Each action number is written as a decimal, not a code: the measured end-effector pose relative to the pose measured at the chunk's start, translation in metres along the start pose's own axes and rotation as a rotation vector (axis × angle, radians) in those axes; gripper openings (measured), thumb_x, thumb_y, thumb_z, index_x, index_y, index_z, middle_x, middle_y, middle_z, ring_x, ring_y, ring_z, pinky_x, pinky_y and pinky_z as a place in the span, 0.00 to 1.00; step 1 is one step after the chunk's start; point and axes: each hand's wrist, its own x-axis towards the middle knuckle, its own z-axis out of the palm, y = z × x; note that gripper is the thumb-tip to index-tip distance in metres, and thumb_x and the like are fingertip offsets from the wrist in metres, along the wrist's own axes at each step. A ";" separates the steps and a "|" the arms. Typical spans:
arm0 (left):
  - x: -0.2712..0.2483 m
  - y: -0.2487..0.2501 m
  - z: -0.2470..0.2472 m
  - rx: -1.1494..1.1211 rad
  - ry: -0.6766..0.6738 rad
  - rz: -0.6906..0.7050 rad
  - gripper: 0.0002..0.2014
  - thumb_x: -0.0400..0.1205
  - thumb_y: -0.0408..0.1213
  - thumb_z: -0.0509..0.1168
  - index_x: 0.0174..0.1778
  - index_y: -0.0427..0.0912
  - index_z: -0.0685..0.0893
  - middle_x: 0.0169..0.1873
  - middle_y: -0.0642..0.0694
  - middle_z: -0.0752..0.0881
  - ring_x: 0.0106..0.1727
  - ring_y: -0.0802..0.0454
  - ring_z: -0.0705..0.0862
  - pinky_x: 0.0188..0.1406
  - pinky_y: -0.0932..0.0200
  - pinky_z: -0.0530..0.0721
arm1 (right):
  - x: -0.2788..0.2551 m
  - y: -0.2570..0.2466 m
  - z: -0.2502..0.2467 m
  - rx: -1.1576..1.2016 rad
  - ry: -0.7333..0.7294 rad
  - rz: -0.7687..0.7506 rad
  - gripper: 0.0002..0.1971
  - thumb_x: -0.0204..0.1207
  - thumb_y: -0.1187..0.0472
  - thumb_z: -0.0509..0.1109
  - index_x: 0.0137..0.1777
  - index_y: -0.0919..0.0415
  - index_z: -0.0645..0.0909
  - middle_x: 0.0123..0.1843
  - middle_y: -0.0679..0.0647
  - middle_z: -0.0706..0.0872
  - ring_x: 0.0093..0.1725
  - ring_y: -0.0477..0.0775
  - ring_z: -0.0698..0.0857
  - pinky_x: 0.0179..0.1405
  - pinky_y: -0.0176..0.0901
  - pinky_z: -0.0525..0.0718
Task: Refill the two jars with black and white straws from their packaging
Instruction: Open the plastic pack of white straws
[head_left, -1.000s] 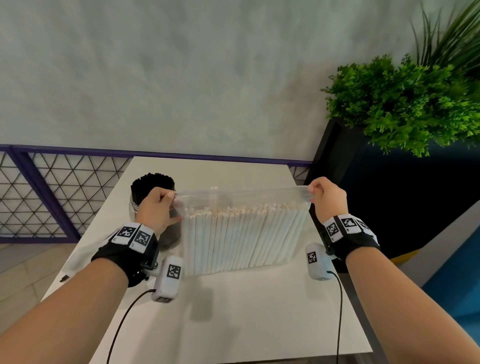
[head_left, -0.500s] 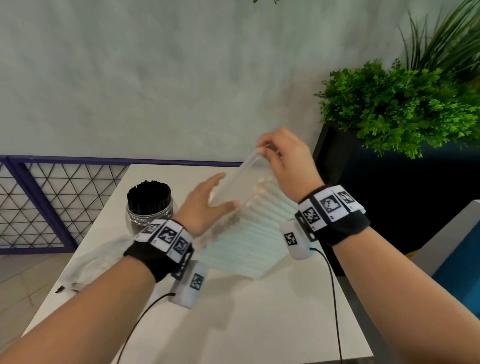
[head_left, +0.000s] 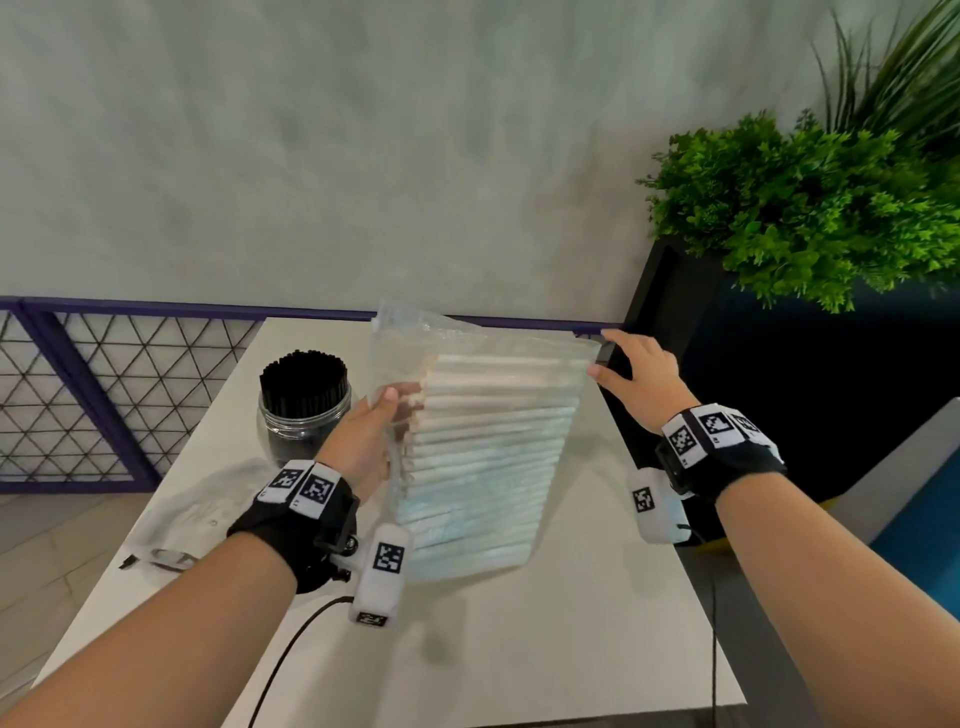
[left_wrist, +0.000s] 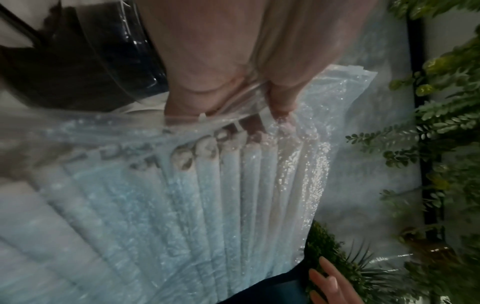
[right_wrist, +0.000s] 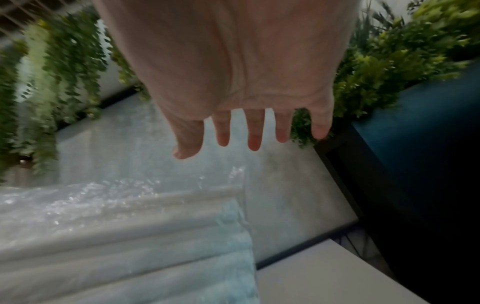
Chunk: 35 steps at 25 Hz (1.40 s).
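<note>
Sideways, the bag of white straws (head_left: 483, 457) hangs pinched in the left hand (head_left: 363, 441) (right hand (head_left: 641, 376) spread, empty).

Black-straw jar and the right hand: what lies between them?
In the head view, the left hand and the clear bag of white straws it grips lie between the jar and the open right hand.

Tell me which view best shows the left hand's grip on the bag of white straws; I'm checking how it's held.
The left wrist view: the left hand pinches the bag of white straws at its open end. The head view shows that hand from behind. The right wrist view shows only the bag.
</note>
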 end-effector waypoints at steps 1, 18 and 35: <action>-0.001 -0.001 0.000 -0.028 0.009 -0.003 0.21 0.89 0.43 0.51 0.42 0.53 0.90 0.45 0.49 0.88 0.50 0.47 0.82 0.58 0.45 0.77 | 0.002 0.004 0.005 0.049 -0.009 -0.005 0.29 0.81 0.45 0.63 0.81 0.47 0.61 0.80 0.56 0.64 0.79 0.65 0.60 0.76 0.63 0.63; -0.002 -0.018 -0.026 0.186 0.079 -0.156 0.13 0.88 0.50 0.51 0.53 0.66 0.82 0.63 0.54 0.82 0.65 0.47 0.79 0.71 0.34 0.69 | 0.003 -0.023 0.022 0.253 0.287 -0.177 0.09 0.82 0.61 0.65 0.53 0.63 0.86 0.51 0.53 0.80 0.55 0.57 0.80 0.57 0.44 0.75; -0.013 -0.033 -0.030 0.151 0.156 -0.134 0.12 0.88 0.46 0.55 0.54 0.53 0.84 0.56 0.49 0.87 0.54 0.47 0.86 0.58 0.47 0.80 | -0.016 -0.019 0.044 0.075 0.334 -0.234 0.09 0.81 0.66 0.63 0.53 0.61 0.84 0.54 0.55 0.82 0.55 0.59 0.75 0.51 0.37 0.66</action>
